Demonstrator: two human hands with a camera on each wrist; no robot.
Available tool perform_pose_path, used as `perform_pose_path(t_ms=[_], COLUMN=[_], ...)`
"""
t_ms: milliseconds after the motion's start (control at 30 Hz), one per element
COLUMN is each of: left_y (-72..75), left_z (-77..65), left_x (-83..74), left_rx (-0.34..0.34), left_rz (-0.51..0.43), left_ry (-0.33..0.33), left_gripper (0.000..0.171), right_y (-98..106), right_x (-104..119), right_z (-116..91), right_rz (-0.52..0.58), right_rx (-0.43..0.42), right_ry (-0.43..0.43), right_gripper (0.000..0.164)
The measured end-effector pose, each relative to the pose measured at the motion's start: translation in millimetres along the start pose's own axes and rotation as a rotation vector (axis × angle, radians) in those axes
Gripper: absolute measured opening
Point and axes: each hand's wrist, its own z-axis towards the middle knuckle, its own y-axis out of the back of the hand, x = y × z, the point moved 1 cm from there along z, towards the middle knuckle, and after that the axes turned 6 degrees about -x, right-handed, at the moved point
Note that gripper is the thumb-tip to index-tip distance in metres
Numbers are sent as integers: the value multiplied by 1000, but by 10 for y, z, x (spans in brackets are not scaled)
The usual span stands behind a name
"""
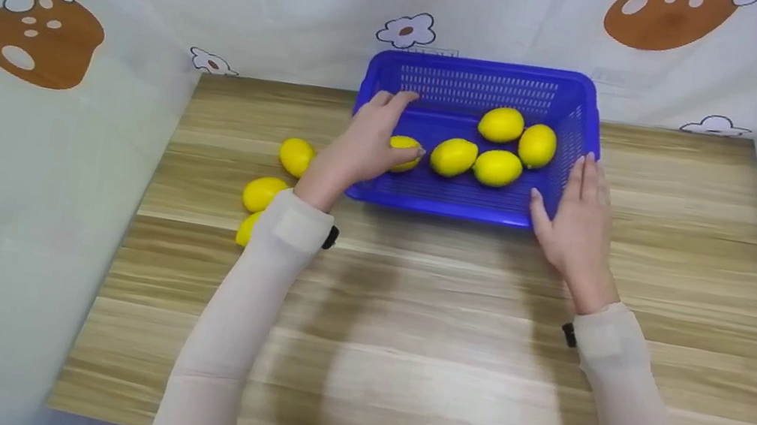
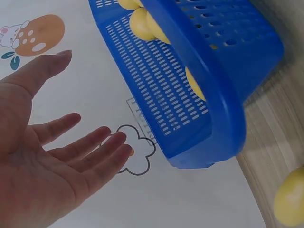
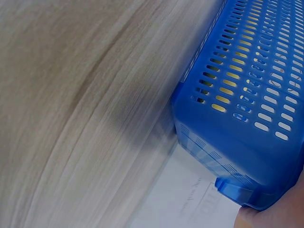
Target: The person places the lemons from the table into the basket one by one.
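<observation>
A blue plastic basket with slotted walls stands against the back of the table. Several yellow lemons lie in it. My left hand is over the basket's left end, above a lemon that it partly hides. In the left wrist view, the left hand has its fingers spread and holds nothing. My right hand rests at the basket's right end, fingers straight along the rim and thumb toward the inside. Only a bit of the right hand appears in the right wrist view.
On the wooden table, left of the basket, lie a lemon, another lemon and a third lemon partly behind the left sleeve. A printed curtain with flowers hangs behind and along the left side.
</observation>
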Motion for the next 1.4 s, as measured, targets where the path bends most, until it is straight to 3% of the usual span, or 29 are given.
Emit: perform_pose_path(t_ms=[367, 733, 1167, 1400], left_y=[-94, -193, -256, -250], left_z=[-207, -419, -603, -692], left_x=[91, 215, 362, 441], left_rx=[-70, -125, -204, -209], left_rz=[-22, -17, -19, -16], left_ry=[-25, 17, -7, 44], left_gripper=[77, 76, 74, 74], right_y=[6, 16, 5, 4], right_x=[7, 10, 2, 4], right_z=[-5, -5, 1, -2], right_rz=[3, 0, 0, 3], right_rx=[2, 11, 4, 6], right_ry=[-4, -12, -4, -5], right_gripper=[84, 84, 83, 83])
